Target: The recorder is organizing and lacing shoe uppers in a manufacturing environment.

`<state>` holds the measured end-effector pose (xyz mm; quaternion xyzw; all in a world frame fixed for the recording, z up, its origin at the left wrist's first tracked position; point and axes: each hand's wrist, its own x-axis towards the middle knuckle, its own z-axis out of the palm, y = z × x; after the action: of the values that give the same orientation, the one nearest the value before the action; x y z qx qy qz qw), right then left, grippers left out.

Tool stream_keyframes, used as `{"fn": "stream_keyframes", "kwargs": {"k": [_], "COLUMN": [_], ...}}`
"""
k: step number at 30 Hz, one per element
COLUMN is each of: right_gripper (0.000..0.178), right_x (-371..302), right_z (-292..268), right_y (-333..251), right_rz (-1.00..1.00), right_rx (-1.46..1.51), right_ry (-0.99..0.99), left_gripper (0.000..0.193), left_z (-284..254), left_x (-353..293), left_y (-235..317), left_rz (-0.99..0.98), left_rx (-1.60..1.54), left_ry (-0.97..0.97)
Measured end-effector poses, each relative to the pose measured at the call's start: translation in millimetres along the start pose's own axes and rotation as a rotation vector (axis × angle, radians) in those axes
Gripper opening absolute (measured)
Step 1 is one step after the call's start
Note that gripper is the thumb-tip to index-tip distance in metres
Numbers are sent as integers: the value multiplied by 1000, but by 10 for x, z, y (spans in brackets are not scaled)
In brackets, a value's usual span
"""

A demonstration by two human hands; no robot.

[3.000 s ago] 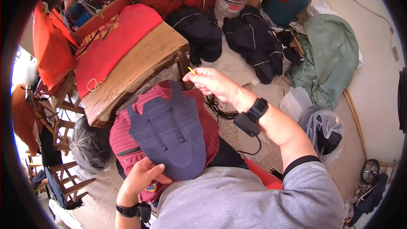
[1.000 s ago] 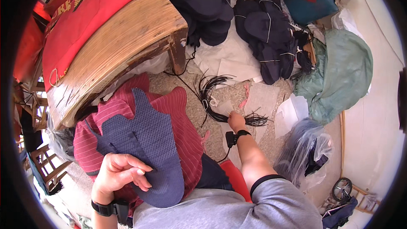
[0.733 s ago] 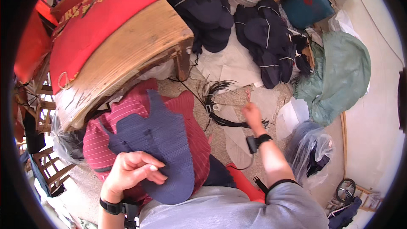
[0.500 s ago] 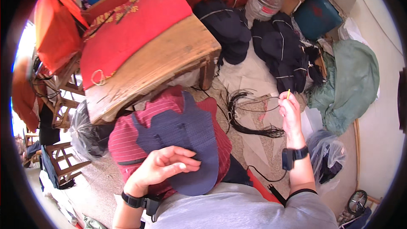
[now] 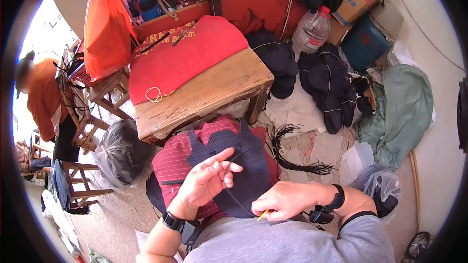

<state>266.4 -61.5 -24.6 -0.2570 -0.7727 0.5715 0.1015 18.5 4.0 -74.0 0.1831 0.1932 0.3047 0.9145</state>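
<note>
A dark navy textured fabric piece [image 5: 253, 175], with straps at its far end and a rounded near end, lies over a red striped cloth bundle [image 5: 170, 158] before my body. My left hand [image 5: 207, 178] hovers above the fabric, palm partly turned up, index finger stretched and the others loosely bent apart. A thin black cord [image 5: 232, 196] runs past its fingertips down to my right hand [image 5: 287, 199]. That hand is closed near my shirt, gripping a thin yellow stick-shaped tool [image 5: 263, 215], most of which its fingers hide.
Ahead stands a wooden bench [image 5: 209, 95] with a red cloth [image 5: 187, 58]. Black cords [image 5: 304, 165] lie on the floor to the right. Beyond are tied dark bundles [image 5: 326, 83] and a green sack [image 5: 402, 112]. Someone in orange [image 5: 44, 97] is at the far left.
My right hand has swung from the raised far right down and in toward my body, drawing the cord along. My left hand has lifted and turned its palm up; the view has shifted.
</note>
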Motion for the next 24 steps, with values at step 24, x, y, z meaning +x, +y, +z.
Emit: {"fn": "stream_keyframes", "kwargs": {"k": [24], "right_gripper": [22], "right_x": [349], "right_z": [-368], "right_y": [176], "right_rz": [198], "right_rx": [352], "right_ry": [596], "left_gripper": [27], "left_z": [351], "left_x": [-94], "left_y": [159], "left_rz": [138], "left_rx": [707], "left_ry": [380]}}
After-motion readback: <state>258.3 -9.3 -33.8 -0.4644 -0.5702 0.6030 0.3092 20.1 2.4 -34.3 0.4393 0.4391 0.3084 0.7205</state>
